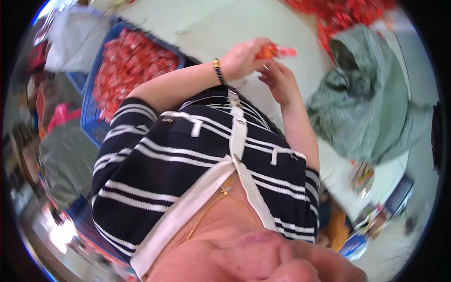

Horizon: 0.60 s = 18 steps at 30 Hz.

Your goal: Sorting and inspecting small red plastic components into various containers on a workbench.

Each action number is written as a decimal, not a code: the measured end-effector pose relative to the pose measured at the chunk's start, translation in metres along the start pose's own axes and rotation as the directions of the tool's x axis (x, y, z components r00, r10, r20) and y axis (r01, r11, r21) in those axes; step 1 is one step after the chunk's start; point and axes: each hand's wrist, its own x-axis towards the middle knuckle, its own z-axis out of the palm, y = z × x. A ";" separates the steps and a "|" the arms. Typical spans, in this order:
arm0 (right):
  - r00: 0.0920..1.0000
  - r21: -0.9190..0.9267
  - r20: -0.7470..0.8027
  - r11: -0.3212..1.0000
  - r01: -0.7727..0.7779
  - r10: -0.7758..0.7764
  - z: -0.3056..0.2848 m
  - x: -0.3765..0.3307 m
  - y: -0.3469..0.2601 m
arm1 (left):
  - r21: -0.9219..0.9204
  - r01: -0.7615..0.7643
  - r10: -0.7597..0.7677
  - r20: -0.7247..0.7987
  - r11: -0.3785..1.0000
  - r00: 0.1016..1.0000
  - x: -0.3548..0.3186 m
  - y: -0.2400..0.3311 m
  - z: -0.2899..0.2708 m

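My left hand, with a dark band and gold piece at the wrist, is closed around a small orange and clear-red plastic piece. The lighter end of that piece sticks out past my fingers to the right. Just below it, my right hand is raised with its fingers loosely bent and slightly apart. Its fingertips come close to the left hand; whether they touch it is unclear. I see nothing plainly held in the right hand.
A blue crate full of small red wrapped pieces stands left of the white table. More shiny red pieces lie at the far right. A crumpled grey-green plastic sack rests on the right, beside some small packets.
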 end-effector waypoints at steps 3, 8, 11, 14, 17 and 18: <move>0.992 -0.153 -0.067 0.982 -0.114 0.105 0.012 -0.002 0.006 | -0.074 0.204 -0.206 -0.020 0.976 0.978 -0.016 -0.003 -0.013; 0.997 -0.243 0.059 0.970 -0.027 0.043 0.023 0.002 0.006 | -0.155 0.279 -0.306 -0.194 0.948 0.932 -0.065 -0.052 -0.061; 0.997 -0.199 0.071 0.979 0.048 -0.035 0.014 0.004 0.005 | 0.077 0.624 -0.520 -0.480 0.778 0.707 -0.107 -0.045 -0.143; 0.998 -0.337 0.029 0.940 0.057 -0.051 0.004 0.006 0.002 | 0.396 0.750 -0.350 -0.704 0.530 0.618 -0.195 -0.084 -0.224; 0.998 -0.337 0.033 0.940 0.053 -0.044 -0.002 0.012 -0.001 | 0.561 0.804 -0.155 -0.792 0.196 0.590 -0.284 -0.105 -0.281; 0.999 -0.335 0.024 0.941 0.050 -0.045 -0.003 0.011 -0.002 | 0.536 0.843 -0.298 -0.798 0.045 0.523 -0.301 -0.107 -0.291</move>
